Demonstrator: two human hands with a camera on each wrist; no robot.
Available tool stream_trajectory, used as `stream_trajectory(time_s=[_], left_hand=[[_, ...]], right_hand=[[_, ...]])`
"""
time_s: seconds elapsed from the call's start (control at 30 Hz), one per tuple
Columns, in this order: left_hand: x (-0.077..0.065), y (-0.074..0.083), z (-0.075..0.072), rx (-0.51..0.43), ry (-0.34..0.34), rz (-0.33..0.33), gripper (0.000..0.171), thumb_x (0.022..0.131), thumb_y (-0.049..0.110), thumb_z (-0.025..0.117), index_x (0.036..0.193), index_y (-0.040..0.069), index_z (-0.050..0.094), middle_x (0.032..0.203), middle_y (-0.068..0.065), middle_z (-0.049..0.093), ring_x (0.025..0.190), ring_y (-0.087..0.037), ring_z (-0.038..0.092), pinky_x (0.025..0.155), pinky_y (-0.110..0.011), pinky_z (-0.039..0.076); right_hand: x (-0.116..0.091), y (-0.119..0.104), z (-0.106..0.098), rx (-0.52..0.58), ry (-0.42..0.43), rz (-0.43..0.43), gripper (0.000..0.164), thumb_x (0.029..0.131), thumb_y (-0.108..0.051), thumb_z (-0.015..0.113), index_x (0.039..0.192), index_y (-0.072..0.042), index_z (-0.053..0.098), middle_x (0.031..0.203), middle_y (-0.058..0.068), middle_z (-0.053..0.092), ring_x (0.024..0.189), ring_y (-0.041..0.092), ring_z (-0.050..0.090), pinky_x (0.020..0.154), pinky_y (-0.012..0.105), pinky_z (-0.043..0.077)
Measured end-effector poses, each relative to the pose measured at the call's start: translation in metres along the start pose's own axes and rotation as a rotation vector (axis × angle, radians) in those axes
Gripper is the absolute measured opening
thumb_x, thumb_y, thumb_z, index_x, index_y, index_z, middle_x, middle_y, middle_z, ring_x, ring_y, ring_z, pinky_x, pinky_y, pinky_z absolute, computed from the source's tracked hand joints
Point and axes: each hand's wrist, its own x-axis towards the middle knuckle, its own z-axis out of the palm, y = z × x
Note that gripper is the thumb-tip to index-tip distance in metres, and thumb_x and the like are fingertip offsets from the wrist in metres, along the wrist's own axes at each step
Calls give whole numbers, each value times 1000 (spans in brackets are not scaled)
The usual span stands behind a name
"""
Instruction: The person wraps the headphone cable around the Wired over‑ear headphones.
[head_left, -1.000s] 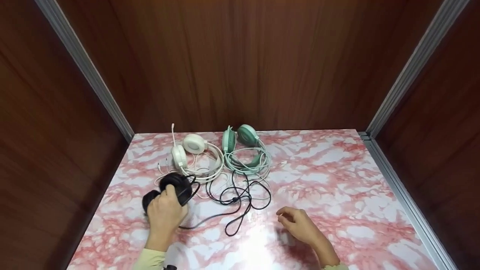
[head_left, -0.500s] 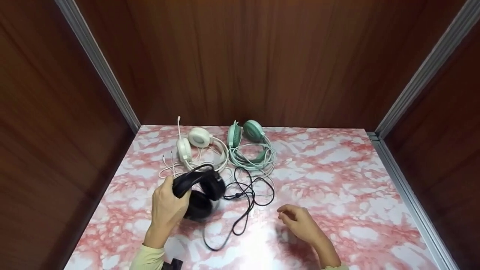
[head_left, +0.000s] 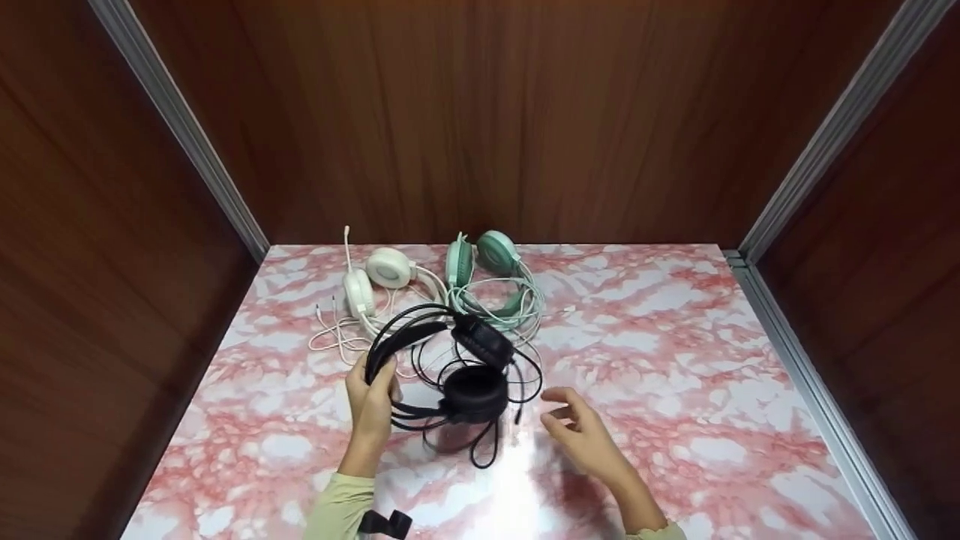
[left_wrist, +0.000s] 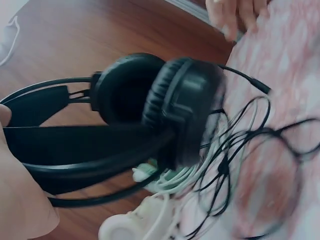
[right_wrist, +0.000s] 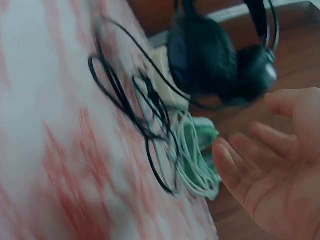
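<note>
My left hand (head_left: pixel 369 401) grips a black headset (head_left: pixel 476 394) by its headband, which shows large in the left wrist view with padded ear cups (left_wrist: pixel 192 110) and a short microphone stalk. The ear cups point right, toward my right hand (head_left: pixel 589 442). Loosely bent and holding nothing, that hand is a little right of the cups; the right wrist view shows its fingers (right_wrist: pixel 230 160) apart from them. A black cable (right_wrist: pixel 150 120) hangs from the headset and lies in loops on the table. Part of the headband is hidden behind the left fingers.
A white headset (head_left: pixel 360 294) with a raised microphone lies at the back left, its thin cord spread in front of it. Beside it is a green headset (head_left: pixel 459 264) with its cable coiled over the band. Brown wooden panels (head_left: pixel 480 120) enclose the marbled red-and-white table (head_left: pixel 675 360).
My left hand has carried the black headset rightward from the table's left side and turned it so the cups face right. The right hand has shifted slightly left, fingers spread a bit more.
</note>
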Motion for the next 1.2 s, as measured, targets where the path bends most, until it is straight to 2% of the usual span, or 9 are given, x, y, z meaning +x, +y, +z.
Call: stream_trajectory(time_s=[0.1, 0.27, 0.37, 0.47, 0.63, 0.77, 0.9, 1.0, 1.2], left_hand=[[-1, -3, 6, -232, -9, -83, 25, 96, 3, 47, 72, 11, 44, 49, 5, 33, 40, -7, 33, 39, -19, 29], [0, -6, 11, -564, -8, -311, 29, 103, 17, 39, 75, 12, 43, 52, 7, 27, 41, -4, 29, 41, -17, 24], [2, -7, 13, -717, 5, -443, 37, 105, 25, 35, 71, 13, 41, 51, 7, 26, 41, -3, 27, 42, -16, 22], [5, -7, 18, -836, 13, -528, 42, 104, 29, 34, 65, 15, 38, 51, 8, 26, 40, -3, 27, 40, -15, 22], [7, -8, 29, -950, -2, -595, 45, 102, 33, 35, 61, 16, 37, 51, 10, 25, 38, -2, 28, 38, -15, 25], [6, -8, 38, -1011, 11, -657, 47, 101, 36, 35, 59, 16, 36, 51, 10, 23, 36, -2, 30, 37, -16, 26], [5, -9, 45, -1046, 63, -714, 48, 101, 37, 36, 57, 15, 34, 48, 10, 28, 35, -4, 31, 36, -19, 29], [5, -10, 49, -1054, 114, -716, 48, 100, 35, 38, 57, 15, 34, 47, 8, 32, 34, -4, 31, 35, -20, 31], [6, -10, 53, -1108, 177, -685, 44, 100, 29, 40, 60, 13, 34, 52, 7, 34, 35, -3, 31, 34, -17, 32]], right_hand=[[3, 9, 15, 184, 66, 58, 41, 95, -3, 60, 130, 7, 42, 132, 27, 44, 101, 35, 58, 80, 43, 54], [8, 23, 34, 382, 243, 139, 48, 94, -3, 59, 132, 12, 34, 134, 30, 41, 102, 26, 60, 86, 43, 52], [11, 23, 42, 463, 286, 109, 45, 97, -1, 54, 134, 13, 34, 135, 30, 43, 111, 27, 57, 92, 45, 49], [17, 18, 47, 493, 245, 15, 44, 98, 3, 47, 137, 13, 30, 139, 32, 39, 124, 37, 47, 101, 43, 42], [37, 3, 57, 474, 155, -76, 52, 100, -3, 46, 144, 11, 23, 145, 31, 33, 133, 38, 37, 108, 38, 33], [49, -6, 65, 473, 165, -50, 39, 103, -13, 46, 136, 7, 43, 122, 22, 58, 110, 28, 58, 99, 40, 42], [49, -14, 67, 646, 147, -115, 23, 105, -15, 38, 111, -2, 56, 99, 11, 64, 87, 25, 65, 88, 46, 49], [47, -18, 68, 709, 112, -155, 14, 103, -9, 38, 112, -3, 47, 114, 12, 55, 91, 27, 63, 84, 49, 51], [59, -18, 65, 339, 323, -58, 47, 95, -6, 55, 135, -6, 31, 129, 16, 39, 99, 27, 52, 83, 35, 46]])
